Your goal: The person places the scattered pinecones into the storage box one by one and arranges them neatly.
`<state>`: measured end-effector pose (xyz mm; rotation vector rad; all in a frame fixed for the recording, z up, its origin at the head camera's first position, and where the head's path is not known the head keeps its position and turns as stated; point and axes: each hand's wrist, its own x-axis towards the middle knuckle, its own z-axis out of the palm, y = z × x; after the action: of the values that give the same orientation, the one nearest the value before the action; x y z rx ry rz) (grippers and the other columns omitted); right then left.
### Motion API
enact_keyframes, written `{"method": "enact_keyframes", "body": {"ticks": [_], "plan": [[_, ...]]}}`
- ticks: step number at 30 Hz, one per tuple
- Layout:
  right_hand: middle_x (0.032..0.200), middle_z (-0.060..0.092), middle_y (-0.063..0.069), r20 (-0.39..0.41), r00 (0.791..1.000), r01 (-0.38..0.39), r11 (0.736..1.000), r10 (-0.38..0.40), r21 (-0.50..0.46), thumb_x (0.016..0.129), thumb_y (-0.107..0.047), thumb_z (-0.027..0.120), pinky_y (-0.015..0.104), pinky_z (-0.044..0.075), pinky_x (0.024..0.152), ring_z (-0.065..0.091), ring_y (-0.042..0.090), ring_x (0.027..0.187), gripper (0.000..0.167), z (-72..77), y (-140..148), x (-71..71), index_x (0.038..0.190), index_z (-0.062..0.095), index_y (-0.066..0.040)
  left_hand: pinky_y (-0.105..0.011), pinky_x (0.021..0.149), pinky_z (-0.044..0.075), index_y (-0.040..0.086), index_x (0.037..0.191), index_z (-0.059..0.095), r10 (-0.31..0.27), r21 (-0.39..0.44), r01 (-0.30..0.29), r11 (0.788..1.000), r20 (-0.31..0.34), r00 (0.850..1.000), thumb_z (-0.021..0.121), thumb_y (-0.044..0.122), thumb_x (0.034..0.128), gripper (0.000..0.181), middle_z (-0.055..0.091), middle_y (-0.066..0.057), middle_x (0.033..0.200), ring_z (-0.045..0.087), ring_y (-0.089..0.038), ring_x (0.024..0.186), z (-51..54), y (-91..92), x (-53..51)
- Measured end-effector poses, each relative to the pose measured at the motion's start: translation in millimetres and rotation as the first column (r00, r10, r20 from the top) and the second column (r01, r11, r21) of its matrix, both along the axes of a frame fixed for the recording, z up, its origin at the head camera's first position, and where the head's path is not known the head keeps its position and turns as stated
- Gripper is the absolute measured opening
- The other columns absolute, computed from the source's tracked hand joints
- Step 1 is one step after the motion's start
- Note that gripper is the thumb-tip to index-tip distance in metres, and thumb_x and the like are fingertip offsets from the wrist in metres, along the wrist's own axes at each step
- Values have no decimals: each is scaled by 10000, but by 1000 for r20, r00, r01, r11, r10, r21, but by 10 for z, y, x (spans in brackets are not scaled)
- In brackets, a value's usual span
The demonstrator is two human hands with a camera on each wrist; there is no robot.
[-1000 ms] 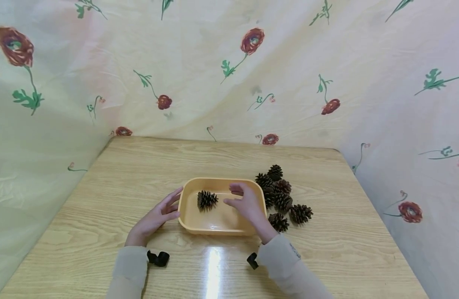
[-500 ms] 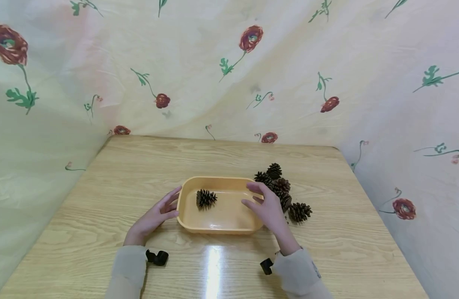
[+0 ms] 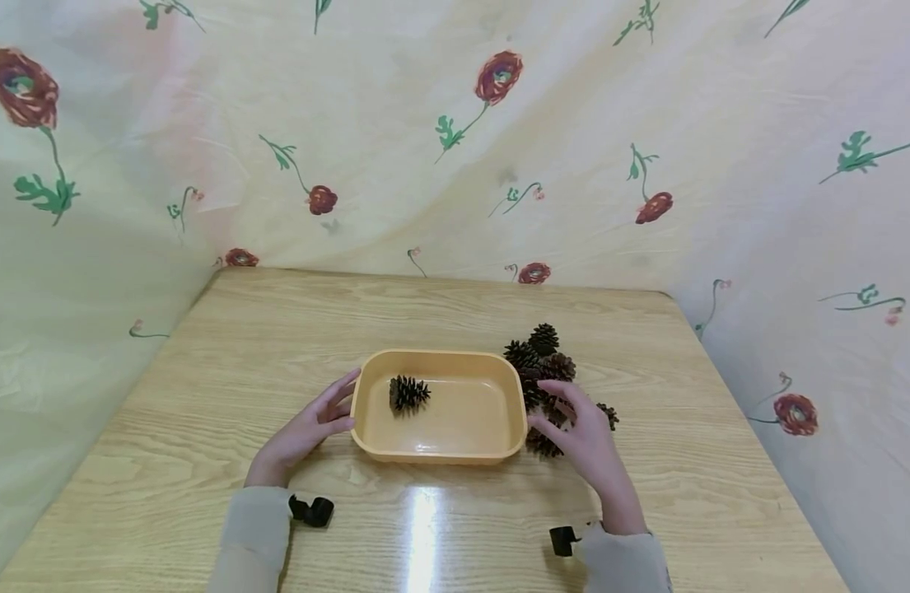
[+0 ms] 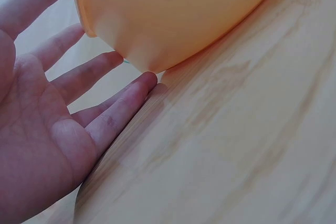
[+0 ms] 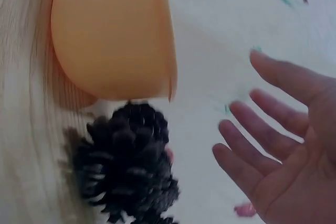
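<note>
Pine cone (image 3: 408,395), single: lying on its side in the left half of a shallow yellow-orange tub (image 3: 462,420), its flat base toward the left end wall; the tub's floor reaches on to its right.

Pine cones, heap (image 3: 555,368): dark brown, bunched on the table just beyond the tub's right end, some partly covered by the right hand.

Tub edges: rounded corners, smooth rim all round. Table (image 3: 277,329): pale wood grain, running well past the tub to a straight far edge, with wide margins of wood left and right.

Left hand (image 3: 306,432): fingers spread and gently bent, fingertips against the tub's left outer wall; the cone inside lies across that wall from them.

Right hand (image 3: 584,432): thumb and fingers parted and loosely curved, pinching nothing, over the heap and near the tub's right end.

Views compared: head alone shows the cone inside; left wrist shows the fingertips at the outer wall; right wrist shows a gap between fingers and cones. Heap and tub sit close together there, though the dim picture leaves actual contact uncertain.

Surroundings: light sleeves (image 3: 258,527), black wrist cameras (image 3: 317,512), flowered cloth (image 3: 395,123) behind and at both sides.
</note>
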<state>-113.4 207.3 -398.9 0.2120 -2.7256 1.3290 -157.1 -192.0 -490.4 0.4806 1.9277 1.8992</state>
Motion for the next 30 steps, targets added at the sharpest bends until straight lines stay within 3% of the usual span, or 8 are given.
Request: {"method": "enact_keyframes", "body": {"ticks": [7, 17, 24, 30], "plan": [[1370, 527, 193, 36, 999, 4, 999, -6, 46, 850, -119, 737, 513, 418, 1063, 475, 400, 1297, 525, -144, 171, 46, 1318, 530, -5, -574, 1144, 211, 234, 1569, 139, 3, 0, -3, 1000, 4, 1000, 545, 67, 974, 739, 139, -188, 1615, 236, -432, 1448, 4, 6, 4], [1332, 561, 241, 115, 993, 4, 991, -20, 137, 836, -117, 746, 495, 457, 1025, 535, 410, 1236, 556, -232, 313, 85, 1330, 528, 16, -574, 1144, 213, 244, 1569, 139, 13, -10, -13, 1000, 8, 1000, 549, 78, 974, 741, 139, -186, 1615, 243, -431, 1446, 17, 6, 12], [1361, 527, 279, 170, 985, -10, 979, -26, 205, 817, -123, 760, 564, 427, 1032, 518, 451, 1234, 585, -291, 334, 100, 1336, 526, 13, -557, 1142, 223, 237, 1569, 144, 12, -12, -12, 1000, 9, 1000, 550, 79, 974, 737, 147, -185, 1614, 246, -423, 1447, 32, 6, 25], [1278, 583, 278, 215, 976, -10, 980, -34, 199, 818, -111, 757, 503, 509, 949, 610, 411, 1114, 561, -333, 332, 119, 1316, 536, 22, -563, 1143, 223, 234, 1569, 142, 9, -17, -9, 1000, 5, 1000, 549, 81, 975, 736, 140, -187, 1615, 251, -431, 1443, 32, 2, 31]]}}
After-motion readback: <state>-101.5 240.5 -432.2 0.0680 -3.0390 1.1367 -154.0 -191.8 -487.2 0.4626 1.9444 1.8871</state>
